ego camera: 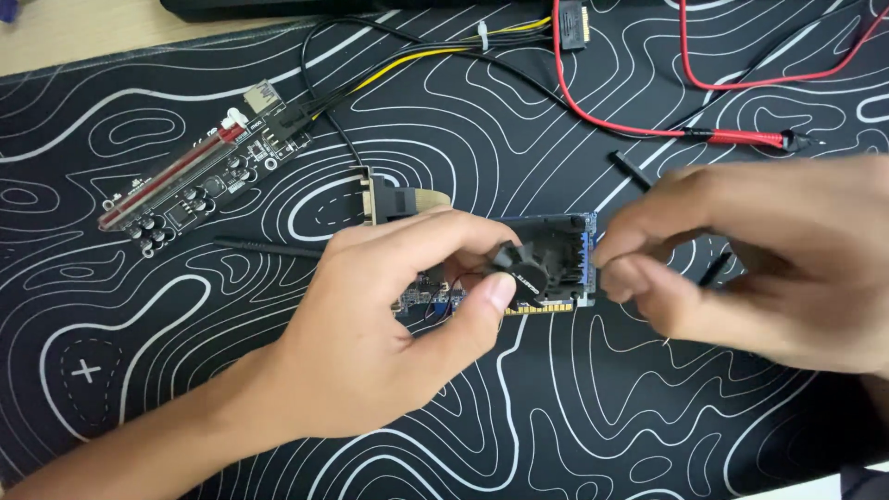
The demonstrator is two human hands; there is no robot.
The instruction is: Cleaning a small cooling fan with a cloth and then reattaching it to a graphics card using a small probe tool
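While resting mid-mat, small graphics card (pixel 546 264) with black fan sits between both hands. Left hand (pixel 389 324): grip closed on card, thumb on near edge, fingers over fan's left side. Right hand (pixel 750 268): fingertips pinched at card's right edge, blurred; whether they clamp it, cannot tell. Riser board (pixel 199 171) with red slot lies far left on black contour-patterned mat (pixel 574 417). Red probe (pixel 741 139) lies far right.
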